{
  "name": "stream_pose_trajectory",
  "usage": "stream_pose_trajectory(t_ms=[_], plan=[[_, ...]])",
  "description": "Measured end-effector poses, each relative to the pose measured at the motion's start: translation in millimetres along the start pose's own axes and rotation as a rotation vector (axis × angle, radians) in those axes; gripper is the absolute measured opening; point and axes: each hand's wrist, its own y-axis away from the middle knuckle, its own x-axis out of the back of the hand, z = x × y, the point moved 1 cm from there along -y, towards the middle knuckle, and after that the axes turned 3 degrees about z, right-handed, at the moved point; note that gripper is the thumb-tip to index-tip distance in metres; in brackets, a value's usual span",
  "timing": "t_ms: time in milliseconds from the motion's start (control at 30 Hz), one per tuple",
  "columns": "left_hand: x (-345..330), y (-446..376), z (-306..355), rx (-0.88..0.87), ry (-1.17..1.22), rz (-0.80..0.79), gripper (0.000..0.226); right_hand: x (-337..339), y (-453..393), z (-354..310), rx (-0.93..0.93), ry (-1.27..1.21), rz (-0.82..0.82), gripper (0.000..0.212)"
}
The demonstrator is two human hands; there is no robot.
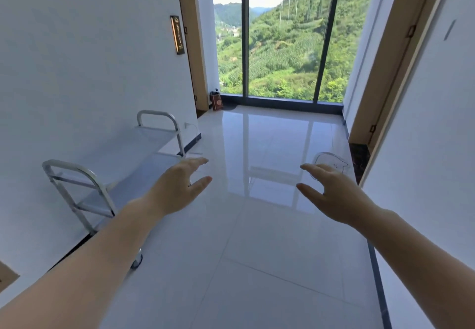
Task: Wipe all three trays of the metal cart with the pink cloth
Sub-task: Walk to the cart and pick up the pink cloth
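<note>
Both bare hands, left hand (177, 190) and right hand (334, 195), reach forward empty with fingers spread; metal cart (120, 169) stands left of them against the wall.

This looks like a corridor in a hotel or apartment building, high up on a hillside. Plain white walls (90, 46) run along both sides over a glossy pale tiled floor (257, 226). Wood-framed doorways (380, 77) open off left and right, and a small lit plaque (177, 34) hangs beside the left one, like a room sign. The far end is a floor-to-ceiling window (282, 46) onto green slopes. A metal cart (123, 169) stands against the left wall.
</note>
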Motion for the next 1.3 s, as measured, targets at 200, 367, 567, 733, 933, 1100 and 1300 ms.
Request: stream_pose_trajectory(t_ms=[200, 367, 567, 733, 933, 1100, 1300], plan=[[-59, -57, -30, 0.038, 0.049, -0.014, 0.049, -39, -57, 55, -0.053, -0.023, -0.023, 0.055], [-108, -115, -48, 0.104, 0.081, -0.018, 0.048, -65, -131, 106, -0.019, -0.048, -0.074, 0.056], [-150, -193, -70, 0.189, 0.069, 0.0, 0.048, -91, -242, 148, 0.115, -0.051, -0.138, 0.055], [-172, -252, -96, 0.257, 0.083, 0.0, 0.047, -112, -327, 164, 0.175, -0.076, -0.168, 0.057], [-195, -332, -157, 0.303, 0.088, 0.01, 0.047, -164, -427, 182, 0.197, -0.098, -0.197, 0.057], [-206, -421, -228, 0.303, 0.109, 0.031, 0.048, -214, -518, 205, 0.151, -0.08, -0.21, 0.056], [-216, -517, -297, 0.295, 0.132, -0.03, 0.049, -256, -613, 234, 0.109, -0.022, -0.238, 0.056]])
